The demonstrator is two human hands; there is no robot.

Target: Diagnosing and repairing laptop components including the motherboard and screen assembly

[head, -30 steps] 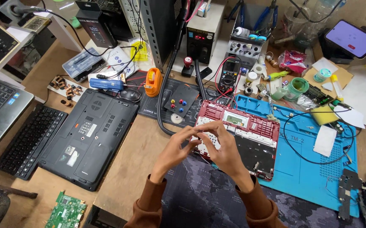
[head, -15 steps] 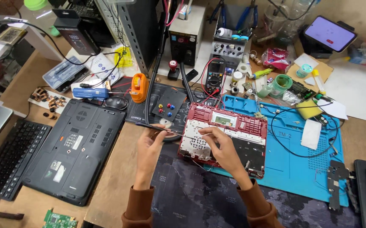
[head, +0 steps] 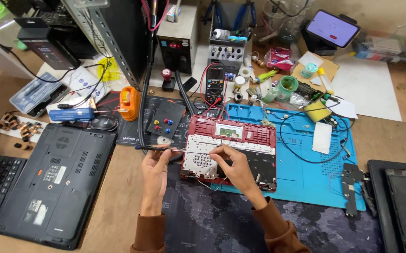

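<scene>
A red laptop shell (head: 259, 133) lies open-side up on the desk, its metal keyboard backing and inner frame showing. My left hand (head: 155, 171) holds a thin dark screwdriver (head: 158, 148) level, its tip pointing right over the shell's left edge. My right hand (head: 233, 168) rests on the shell's middle, fingers pinched near the tool's tip on the metal plate. A loose wire trails from the shell's near edge.
A blue work mat (head: 306, 168) lies under the shell's right part, a dark map-print mat (head: 198, 220) nearer me. A black laptop (head: 53, 180) lies bottom-up at left. A multimeter (head: 214, 84), orange tape dispenser (head: 129, 103), phone on a stand (head: 331, 29) and small parts crowd the back.
My hands have parted: the left now holds the screwdriver level at the shell's left edge, the right has settled on the metal plate. The camera moved closer and left.
</scene>
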